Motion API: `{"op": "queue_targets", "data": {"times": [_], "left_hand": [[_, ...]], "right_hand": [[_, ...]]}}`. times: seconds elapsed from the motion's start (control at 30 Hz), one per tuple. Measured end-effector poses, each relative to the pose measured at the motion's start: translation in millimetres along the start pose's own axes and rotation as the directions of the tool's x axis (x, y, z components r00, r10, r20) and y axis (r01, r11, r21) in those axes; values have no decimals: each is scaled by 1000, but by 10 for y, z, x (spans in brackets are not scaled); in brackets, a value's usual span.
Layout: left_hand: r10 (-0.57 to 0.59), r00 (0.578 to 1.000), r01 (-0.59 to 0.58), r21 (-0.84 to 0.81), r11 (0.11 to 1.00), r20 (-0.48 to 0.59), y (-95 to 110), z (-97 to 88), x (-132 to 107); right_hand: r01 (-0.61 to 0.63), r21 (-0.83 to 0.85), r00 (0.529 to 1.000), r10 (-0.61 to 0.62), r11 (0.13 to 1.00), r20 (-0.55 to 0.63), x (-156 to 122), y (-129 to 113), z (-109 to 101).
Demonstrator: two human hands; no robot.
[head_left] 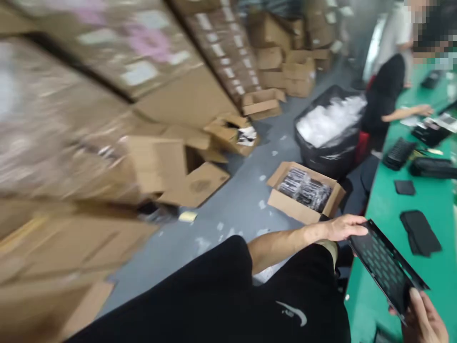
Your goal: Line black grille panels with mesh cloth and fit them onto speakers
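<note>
A thin black panel with rows of slots [383,259] is held up at the edge of the green table [380,200]. My left hand [344,227] grips its upper left end, the thumb lying on the face. At the lower right end, my right hand [424,312] is closed on the same panel, its thumb on top. Green tabletop shows through the slots. Beyond the panel, flat black pieces [421,232] lie partly stacked on the table, near a small dark square [404,187].
An open carton of plastic-wrapped items [303,188] sits on the floor beside the table. Behind it stands a black bag of white material [330,121]. Cardboard boxes [178,166] line the left. A seated co-worker [385,95] reaches over the table among black devices [399,152].
</note>
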State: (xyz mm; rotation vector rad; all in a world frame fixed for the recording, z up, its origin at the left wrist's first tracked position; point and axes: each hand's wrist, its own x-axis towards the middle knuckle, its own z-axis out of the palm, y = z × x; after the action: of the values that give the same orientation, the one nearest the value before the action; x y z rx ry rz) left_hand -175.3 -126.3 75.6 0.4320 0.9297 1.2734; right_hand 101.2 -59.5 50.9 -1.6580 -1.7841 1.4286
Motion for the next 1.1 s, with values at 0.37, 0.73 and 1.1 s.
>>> {"op": "queue_targets", "data": {"times": [0.37, 0.73, 1.1], "left_hand": [[-425, 793, 326, 285, 901, 436, 34, 669, 597], [-641, 454, 412, 492, 767, 619, 8, 1130, 1061], [-727, 340, 534, 514, 671, 596, -44, 1060, 1335]], "right_hand": [[-137, 697, 793, 500, 704, -349, -1389, -96, -178], [88, 847, 457, 734, 525, -502, -1524, -286, 35], [42, 818, 381, 748, 573, -544, -1436, -229, 225]]}}
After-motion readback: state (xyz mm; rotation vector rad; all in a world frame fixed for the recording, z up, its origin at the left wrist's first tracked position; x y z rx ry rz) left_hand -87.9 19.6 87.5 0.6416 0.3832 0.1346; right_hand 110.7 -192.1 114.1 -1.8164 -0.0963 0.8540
